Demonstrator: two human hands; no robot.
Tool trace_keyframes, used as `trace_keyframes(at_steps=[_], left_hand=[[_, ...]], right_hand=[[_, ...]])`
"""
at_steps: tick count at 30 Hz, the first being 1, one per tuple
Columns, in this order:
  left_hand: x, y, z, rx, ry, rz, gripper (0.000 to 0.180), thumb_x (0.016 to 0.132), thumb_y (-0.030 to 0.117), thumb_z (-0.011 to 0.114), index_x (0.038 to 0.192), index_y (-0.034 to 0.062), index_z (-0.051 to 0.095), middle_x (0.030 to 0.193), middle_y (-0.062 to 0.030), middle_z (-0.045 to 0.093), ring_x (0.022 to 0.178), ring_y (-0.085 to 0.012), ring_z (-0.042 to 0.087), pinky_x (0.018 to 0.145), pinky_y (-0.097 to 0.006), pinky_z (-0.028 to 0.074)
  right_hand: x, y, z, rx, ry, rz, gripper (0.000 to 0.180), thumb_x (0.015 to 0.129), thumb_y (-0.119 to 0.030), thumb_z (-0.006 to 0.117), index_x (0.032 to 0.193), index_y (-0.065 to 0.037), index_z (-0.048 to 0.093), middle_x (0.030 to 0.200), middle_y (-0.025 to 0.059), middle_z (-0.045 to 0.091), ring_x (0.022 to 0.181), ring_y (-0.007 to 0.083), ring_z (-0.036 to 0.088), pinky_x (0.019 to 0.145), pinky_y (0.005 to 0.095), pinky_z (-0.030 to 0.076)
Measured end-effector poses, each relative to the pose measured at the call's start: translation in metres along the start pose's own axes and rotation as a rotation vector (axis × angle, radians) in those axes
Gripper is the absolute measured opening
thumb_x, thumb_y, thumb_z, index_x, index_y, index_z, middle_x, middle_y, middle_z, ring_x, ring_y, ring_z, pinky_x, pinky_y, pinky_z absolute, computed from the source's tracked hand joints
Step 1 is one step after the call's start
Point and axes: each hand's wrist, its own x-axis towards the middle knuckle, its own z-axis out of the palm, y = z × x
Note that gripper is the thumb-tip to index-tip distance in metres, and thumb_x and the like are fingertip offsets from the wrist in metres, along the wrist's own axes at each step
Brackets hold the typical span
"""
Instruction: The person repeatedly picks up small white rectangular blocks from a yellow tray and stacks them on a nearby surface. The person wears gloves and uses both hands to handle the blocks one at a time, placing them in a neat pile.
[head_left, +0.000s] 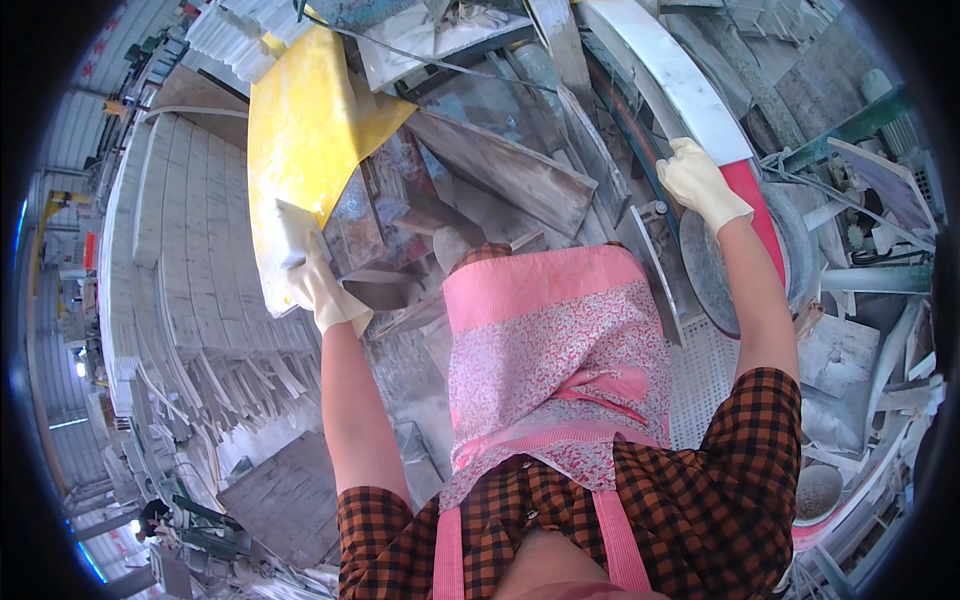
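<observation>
My left hand (322, 287), in a cream glove, is closed around a small white block (294, 232). The block lies over a yellow sheet (300, 120) draped at the left. Off to the right, my right hand (700, 185), gloved the same way, has its fingers curled in beside the near end of a long white strip (690, 95). What those fingers grip, if anything, is hidden. A red band (752, 205) runs on from the strip, passing the right wrist along the rim of a grey wheel (705, 272).
Long pale strips (185, 215) are stacked at the left. Worn boards (510, 172) lean in the middle beyond my pink apron (560, 310). A thin upright plate (655, 275) stands left of the wheel. Green metal bars (880, 280) reach in from the right. A dark cable crosses the top.
</observation>
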Motion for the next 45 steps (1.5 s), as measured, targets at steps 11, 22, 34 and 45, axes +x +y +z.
trace_keyframes(at_steps=[11, 22, 34, 45], left_hand=[[-0.0059, 0.0083, -0.0035, 0.018, -0.021, -0.009, 0.067, 0.084, 0.051, 0.078, 0.108, -0.0115, 0.074, 0.101, -0.0211, 0.076, 0.093, -0.0301, 0.072, 0.087, -0.039, 0.052], [-0.0051, 0.0054, 0.0005, -0.003, 0.009, 0.011, 0.064, 0.085, 0.048, 0.078, 0.110, -0.0109, 0.074, 0.102, -0.0223, 0.076, 0.093, -0.0310, 0.072, 0.087, -0.041, 0.052], [-0.0018, 0.0006, 0.0019, 0.020, 0.011, 0.036, 0.061, 0.085, 0.048, 0.078, 0.108, -0.0078, 0.075, 0.092, -0.0191, 0.077, 0.083, -0.0295, 0.072, 0.081, -0.042, 0.053], [-0.0060, 0.0079, -0.0013, 0.063, 0.014, 0.028, 0.060, 0.085, 0.048, 0.077, 0.103, -0.0092, 0.075, 0.087, -0.0197, 0.076, 0.079, -0.0294, 0.071, 0.079, -0.041, 0.053]], right_hand=[[-0.0018, -0.0016, -0.0040, 0.009, 0.037, 0.018, 0.019, 0.088, -0.011, 0.056, 0.081, -0.003, 0.072, 0.071, 0.0167, 0.072, 0.080, 0.0291, 0.074, 0.108, 0.0381, 0.045], [-0.0012, -0.0009, -0.0052, 0.033, 0.037, 0.015, 0.021, 0.086, -0.010, 0.056, 0.075, -0.003, 0.073, 0.070, 0.0175, 0.072, 0.077, 0.0297, 0.074, 0.107, 0.0386, 0.046], [-0.0012, -0.0016, -0.0047, 0.008, 0.055, 0.015, 0.021, 0.085, -0.011, 0.057, 0.073, -0.004, 0.073, 0.068, 0.0169, 0.072, 0.075, 0.0300, 0.073, 0.106, 0.0386, 0.047], [-0.0002, -0.0019, -0.0050, 0.019, 0.025, 0.029, 0.020, 0.085, -0.011, 0.058, 0.075, -0.003, 0.073, 0.070, 0.0169, 0.072, 0.077, 0.0296, 0.074, 0.108, 0.0386, 0.046]])
